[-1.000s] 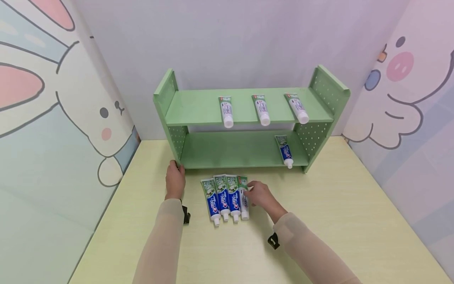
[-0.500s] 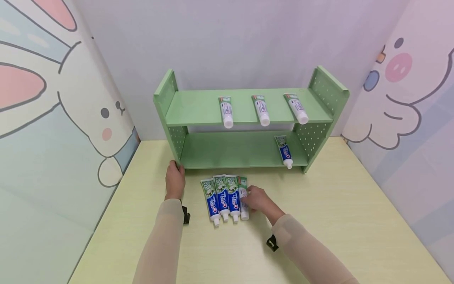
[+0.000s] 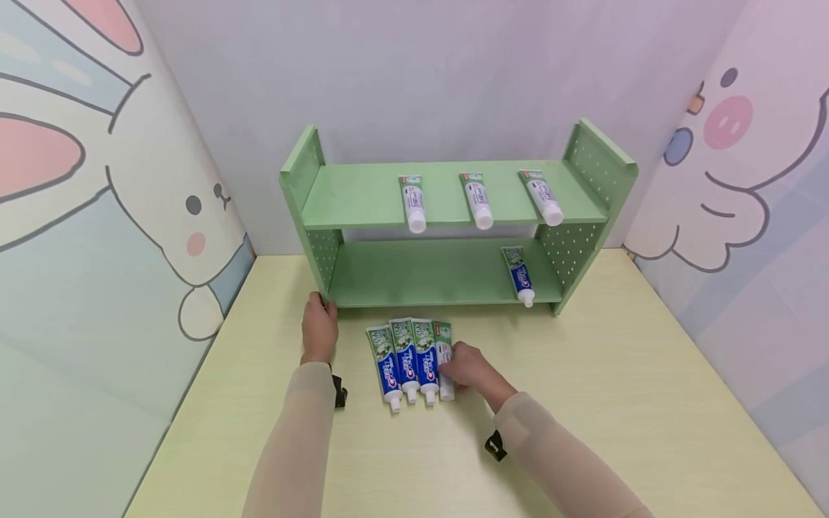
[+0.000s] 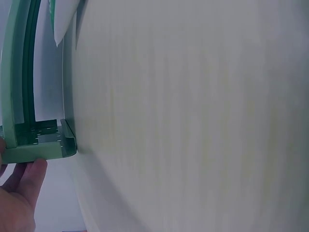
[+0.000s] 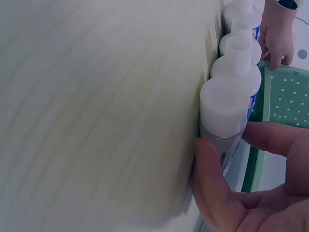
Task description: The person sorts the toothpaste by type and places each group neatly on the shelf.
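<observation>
In the head view, my right hand [image 3: 473, 367] is at the right end of a row of toothpaste tubes on the table. Thumb and fingers [image 5: 270, 135] pinch a white-and-green toothpaste tube [image 3: 442, 334] near its broad white cap, as the right wrist view shows. Beside it lie three blue-and-green toothpaste tubes, the left one [image 3: 387, 370], the middle one [image 3: 406, 356] and the right one [image 3: 426, 360], caps toward me. My left hand [image 3: 319, 331] grips the lower front edge of the green shelf's left side panel [image 4: 36, 152], fingers and thumb on either side.
On the upper board [image 3: 363, 194] of the two-tier shelf lie several white toothpaste tubes, one of them the left tube [image 3: 413, 203]. A blue-and-green tube [image 3: 520, 277] rests at the right of the lower board [image 3: 421, 273]. Cartoon-printed walls enclose the pale table [image 3: 622, 403].
My right hand has slid slightly toward me along the white-and-green toothpaste tube, and its fingers have closed on it. My left hand stays on the shelf.
</observation>
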Demonstrator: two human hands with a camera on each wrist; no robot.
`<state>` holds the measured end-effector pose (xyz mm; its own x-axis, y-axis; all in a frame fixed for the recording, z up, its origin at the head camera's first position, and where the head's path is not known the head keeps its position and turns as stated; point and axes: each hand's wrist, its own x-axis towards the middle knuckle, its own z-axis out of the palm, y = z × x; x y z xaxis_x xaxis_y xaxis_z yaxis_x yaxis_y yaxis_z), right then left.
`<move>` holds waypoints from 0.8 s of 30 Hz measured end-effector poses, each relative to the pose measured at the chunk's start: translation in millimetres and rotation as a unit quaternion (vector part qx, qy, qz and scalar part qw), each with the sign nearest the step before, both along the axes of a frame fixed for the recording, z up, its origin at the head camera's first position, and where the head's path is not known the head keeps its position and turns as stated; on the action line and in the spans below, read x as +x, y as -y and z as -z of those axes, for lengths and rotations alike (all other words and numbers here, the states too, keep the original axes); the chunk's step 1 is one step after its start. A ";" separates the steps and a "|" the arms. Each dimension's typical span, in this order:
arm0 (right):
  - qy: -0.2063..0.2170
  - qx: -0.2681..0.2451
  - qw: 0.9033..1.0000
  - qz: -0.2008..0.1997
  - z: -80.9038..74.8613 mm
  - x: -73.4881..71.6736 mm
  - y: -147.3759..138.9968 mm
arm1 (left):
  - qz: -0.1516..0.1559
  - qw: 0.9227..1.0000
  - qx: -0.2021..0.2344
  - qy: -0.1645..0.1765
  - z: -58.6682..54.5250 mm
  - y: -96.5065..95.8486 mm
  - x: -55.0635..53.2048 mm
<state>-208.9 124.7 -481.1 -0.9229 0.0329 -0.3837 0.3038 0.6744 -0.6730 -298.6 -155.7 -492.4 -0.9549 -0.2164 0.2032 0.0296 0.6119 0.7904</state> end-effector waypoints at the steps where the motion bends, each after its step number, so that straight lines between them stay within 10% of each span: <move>1: 0.002 -0.002 1.000 0.002 1.1 -0.2 0.4 | 0.000 1.000 0.000 0.000 0.0 -0.1 -0.1; 24: 0.004 -0.034 0.999 0.023 5.2 1.1 0.1 | -0.002 1.000 -0.005 -0.002 4.1 1.1 -3.2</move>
